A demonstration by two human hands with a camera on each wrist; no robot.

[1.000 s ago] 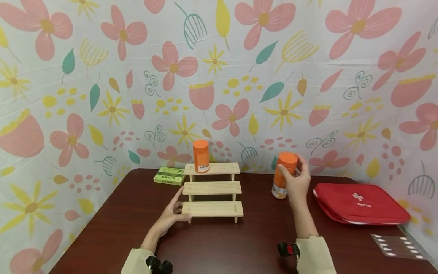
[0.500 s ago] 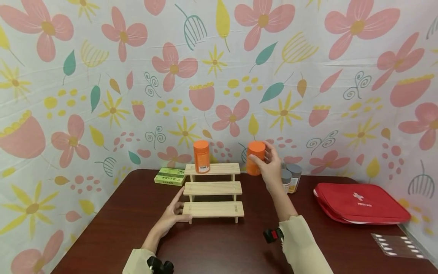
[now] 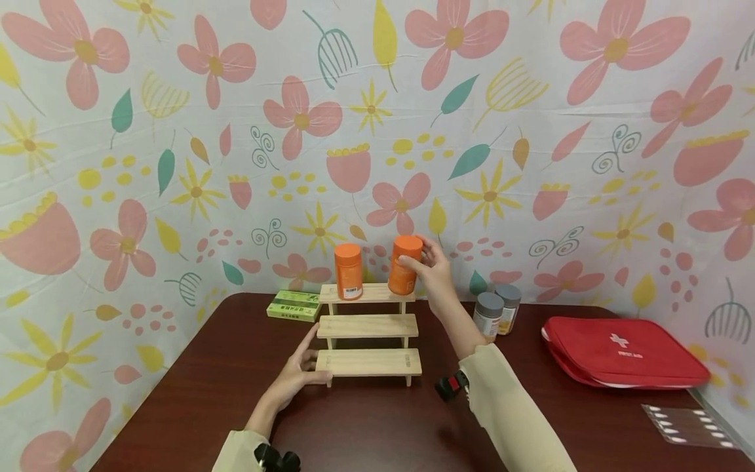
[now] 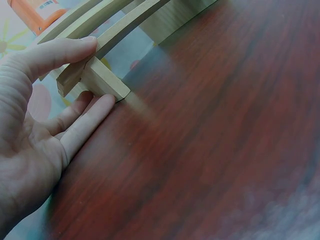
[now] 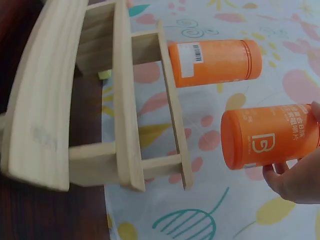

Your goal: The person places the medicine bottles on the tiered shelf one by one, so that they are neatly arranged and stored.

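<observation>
Head view: right hand (image 3: 434, 270) grips orange bottle (image 3: 403, 280) near wooden rack (image 3: 367, 325).

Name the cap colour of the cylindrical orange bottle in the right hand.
Orange round cap, clearest in the head view.

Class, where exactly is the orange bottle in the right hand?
In the head view, the held bottle appears over the right end of the top step, right of the standing bottle; the right wrist view shows a gap beneath.

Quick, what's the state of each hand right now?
Left hand: closed, holding the wooden shelf by its left end.
Right hand: closed, holding an orange bottle clear of the shelf.
</observation>
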